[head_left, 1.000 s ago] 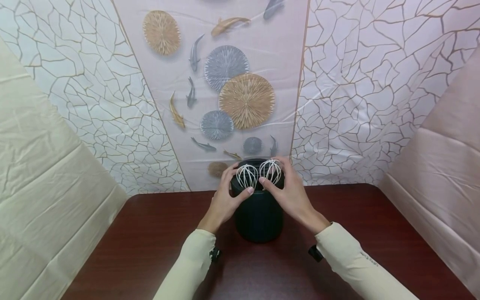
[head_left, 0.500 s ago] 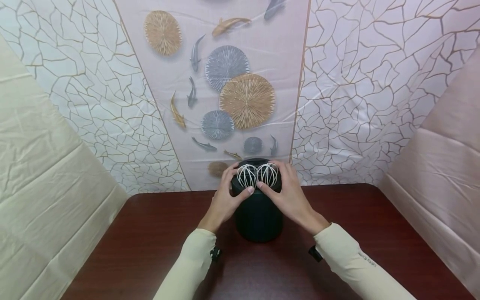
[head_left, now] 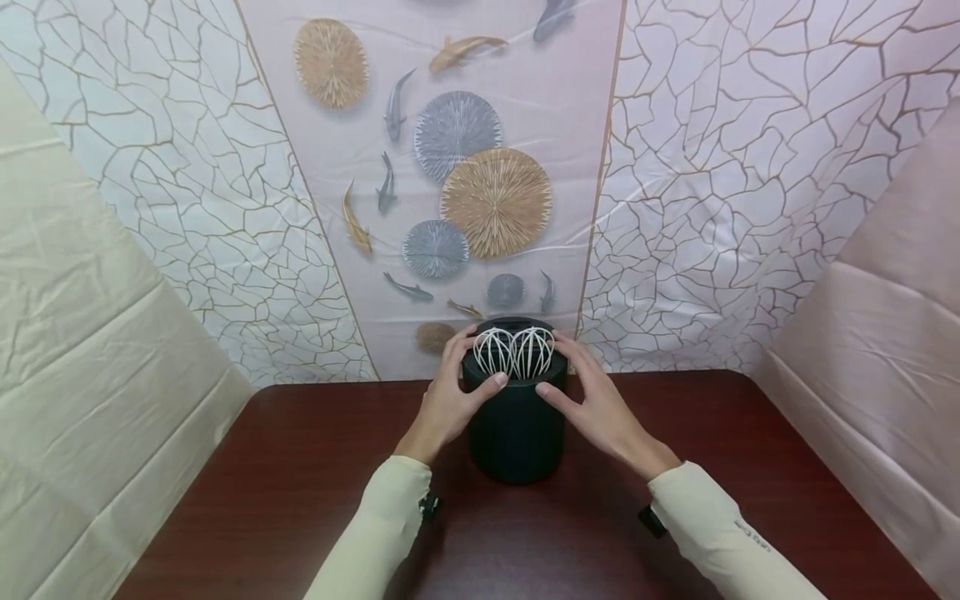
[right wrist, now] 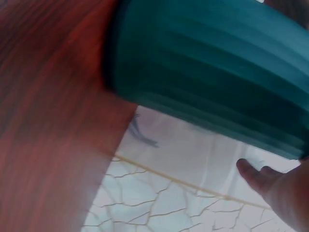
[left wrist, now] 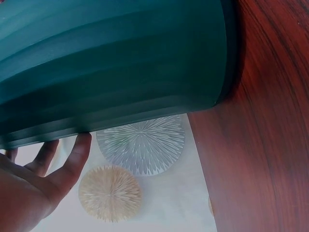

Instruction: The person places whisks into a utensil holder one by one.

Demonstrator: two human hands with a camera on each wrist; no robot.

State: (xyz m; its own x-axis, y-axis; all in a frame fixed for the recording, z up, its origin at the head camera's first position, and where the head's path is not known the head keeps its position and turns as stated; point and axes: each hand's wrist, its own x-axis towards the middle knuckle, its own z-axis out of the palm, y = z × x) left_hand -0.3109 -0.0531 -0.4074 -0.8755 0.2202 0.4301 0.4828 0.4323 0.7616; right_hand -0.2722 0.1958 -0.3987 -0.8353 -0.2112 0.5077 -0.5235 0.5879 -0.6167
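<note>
Upright on the table stands a dark green ribbed canister [head_left: 517, 433] with a black top opening. Two white wire whisks stick up out of it side by side, a left whisk [head_left: 493, 354] and a right whisk [head_left: 533, 354], with their lower parts hidden inside. My left hand [head_left: 448, 404] holds the canister near its rim, thumb in front and fingers round the left side. Beside the right side of the rim is my right hand [head_left: 602, 410], its thumb and fingers spread and holding nothing. In the right wrist view its fingertips [right wrist: 246, 169] show apart from the canister wall [right wrist: 203, 72].
A reddish-brown wooden table [head_left: 315, 500] lies under the canister. Close behind rises a cloth backdrop [head_left: 525, 108] printed with fish and round shapes. Plain beige cloth panels [head_left: 885, 400] flank the table on both sides.
The right whisk has moved left, up against the left whisk. My right hand has let it go and drawn back to the right, spreading its fingers. My left hand has hardly moved.
</note>
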